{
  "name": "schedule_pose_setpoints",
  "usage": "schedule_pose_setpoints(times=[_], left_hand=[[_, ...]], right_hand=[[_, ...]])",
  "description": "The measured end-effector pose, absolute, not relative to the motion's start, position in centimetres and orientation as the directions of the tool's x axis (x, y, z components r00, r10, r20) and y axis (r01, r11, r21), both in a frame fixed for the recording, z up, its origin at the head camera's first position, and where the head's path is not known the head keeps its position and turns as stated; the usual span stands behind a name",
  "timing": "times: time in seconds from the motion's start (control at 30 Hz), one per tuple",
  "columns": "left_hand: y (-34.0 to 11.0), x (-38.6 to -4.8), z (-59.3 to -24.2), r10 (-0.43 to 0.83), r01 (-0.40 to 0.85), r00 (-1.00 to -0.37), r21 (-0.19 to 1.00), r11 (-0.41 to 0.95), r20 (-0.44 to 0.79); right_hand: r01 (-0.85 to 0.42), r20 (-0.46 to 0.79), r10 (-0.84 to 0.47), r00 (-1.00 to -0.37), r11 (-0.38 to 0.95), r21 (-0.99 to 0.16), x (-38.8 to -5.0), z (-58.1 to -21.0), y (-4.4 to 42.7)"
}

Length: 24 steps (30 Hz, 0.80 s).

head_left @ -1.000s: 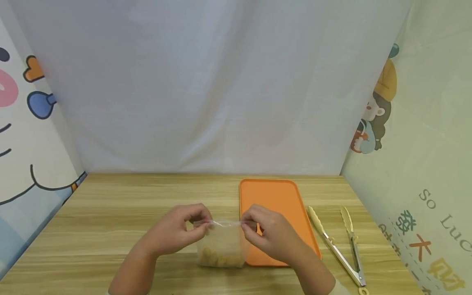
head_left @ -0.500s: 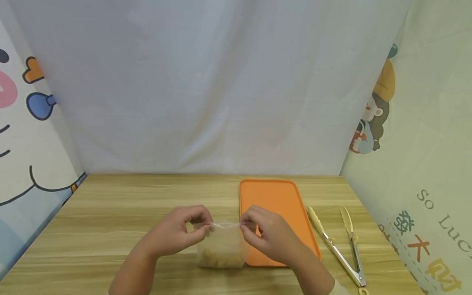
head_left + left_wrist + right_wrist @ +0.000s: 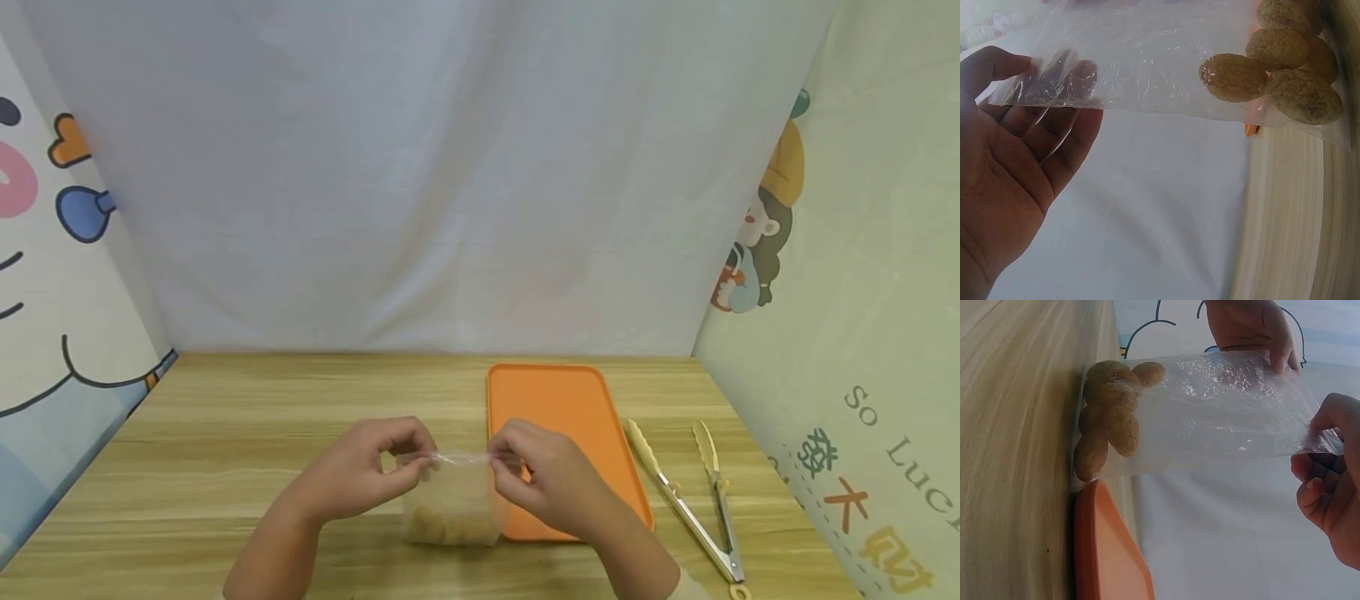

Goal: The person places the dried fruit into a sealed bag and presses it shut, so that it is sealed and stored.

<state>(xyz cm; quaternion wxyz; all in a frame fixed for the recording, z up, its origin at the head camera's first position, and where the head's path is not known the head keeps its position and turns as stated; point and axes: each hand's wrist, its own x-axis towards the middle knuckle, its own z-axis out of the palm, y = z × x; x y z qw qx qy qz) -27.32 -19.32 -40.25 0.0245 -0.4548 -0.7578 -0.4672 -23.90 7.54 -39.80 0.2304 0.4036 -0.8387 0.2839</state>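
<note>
A clear plastic bag (image 3: 453,492) stands upright at the front of the table, held by its top edge. Several brown, wrinkled, oval dried fruits (image 3: 1304,94) lie at its bottom; in the right wrist view the same dried fruits (image 3: 1110,406) are heaped there. My left hand (image 3: 367,467) pinches the bag's top left corner between thumb and fingers, some fingers showing behind the film in the left wrist view. The top right corner is pinched by my right hand (image 3: 551,475), its other fingers curled below the film in the right wrist view.
An orange tray (image 3: 555,400) lies just right of the bag, partly behind my right hand. Farther right, metal tongs (image 3: 697,517) with cream tips lie spread on the wooden table (image 3: 300,392). A pale curtain (image 3: 420,167) hangs behind.
Both hands keep their pinch on the bag's top edge. The left hand and the bag have shifted very slightly to the right; tray and tongs stay in place.
</note>
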Motion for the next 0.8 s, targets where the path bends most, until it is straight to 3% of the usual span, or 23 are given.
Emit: schedule_pose_setpoints(times=[0.8], left_hand=[[-18.77, -27.06, -40.12, 0.663, 0.736, -0.567, 0.663, 0.139, 0.489]], right_hand=[[-0.794, 0.592, -0.546, -0.593, 0.518, -0.318, -23.58, -39.43, 7.53]])
